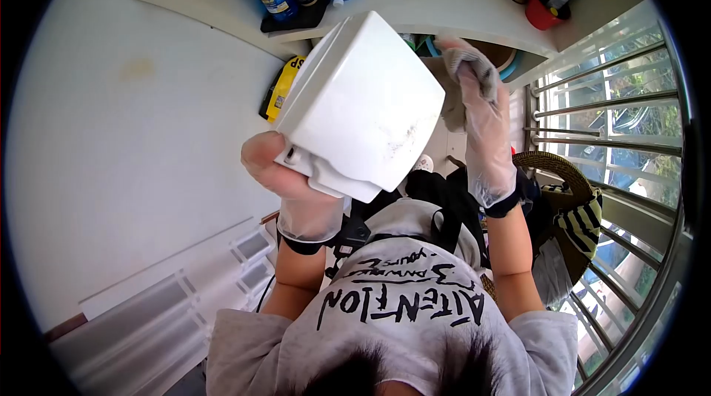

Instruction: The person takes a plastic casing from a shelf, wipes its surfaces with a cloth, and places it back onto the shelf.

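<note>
**White plastic casing (355, 92) up in the left grip (292, 185), grey cloth (455, 96) in the right grip (490, 137)**

Head view: casing is in mid-air ahead of the torso, tilted, overlapping the front edge of the bottle-laden surface (437, 2) in this view. Left grip is clamped on its lower-left corner, next to the notched edge. Right grip is bunched around the cloth, just beside the casing's right edge; can't tell if cloth touches it.

Handling, my read: light, probably hollow, stiff shell. Glossy face likely slick under the thin clear gloves (495, 166). Notched edge looks like the weak spot; better hold is the thick sides, one grip each.

Hard to see: casing's far side, left fingertips behind it. Dark smudges (404, 140): dirt or wear, unclear. Yellow item (280, 92) behind is partly covered. Contents under the surface mostly blocked.
</note>
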### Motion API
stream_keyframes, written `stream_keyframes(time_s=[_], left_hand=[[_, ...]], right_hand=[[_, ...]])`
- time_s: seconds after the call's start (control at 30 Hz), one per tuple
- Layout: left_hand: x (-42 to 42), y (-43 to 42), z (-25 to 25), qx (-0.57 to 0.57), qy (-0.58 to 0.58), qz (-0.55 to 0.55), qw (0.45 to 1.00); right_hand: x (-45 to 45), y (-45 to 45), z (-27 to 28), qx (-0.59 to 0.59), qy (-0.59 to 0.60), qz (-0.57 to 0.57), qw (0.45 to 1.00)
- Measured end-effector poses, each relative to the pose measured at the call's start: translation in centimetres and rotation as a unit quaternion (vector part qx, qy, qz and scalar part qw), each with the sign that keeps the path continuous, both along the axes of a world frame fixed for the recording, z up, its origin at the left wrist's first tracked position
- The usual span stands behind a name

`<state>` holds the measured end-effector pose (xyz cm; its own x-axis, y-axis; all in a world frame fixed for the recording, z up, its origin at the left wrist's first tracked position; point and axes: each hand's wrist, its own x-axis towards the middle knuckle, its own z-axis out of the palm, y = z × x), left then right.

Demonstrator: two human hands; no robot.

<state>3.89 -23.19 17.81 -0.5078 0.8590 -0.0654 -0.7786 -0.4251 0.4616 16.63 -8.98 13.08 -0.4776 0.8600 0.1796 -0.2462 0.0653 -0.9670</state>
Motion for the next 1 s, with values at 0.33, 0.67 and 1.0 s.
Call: stream_keyframes(time_s=[0.33,0.67,1.0], left_hand=[[1.3,0.6,-1.0,-0.093,0.033,0.065,0.993],[0.8,1.1,-1.0,-0.143,0.105,0.091,0.980],[1.0,1.0,-0.1,-0.016,0.071,0.029,0.997]], right_hand=[[0.6,-3.7,4.0,0.363,-0.083,-0.034,0.928],[0.4,-3.7,5.5,0.377,-0.030,0.014,0.926],[-1.3,-2.6,4.8,0.414,-0.075,-0.017,0.907]])
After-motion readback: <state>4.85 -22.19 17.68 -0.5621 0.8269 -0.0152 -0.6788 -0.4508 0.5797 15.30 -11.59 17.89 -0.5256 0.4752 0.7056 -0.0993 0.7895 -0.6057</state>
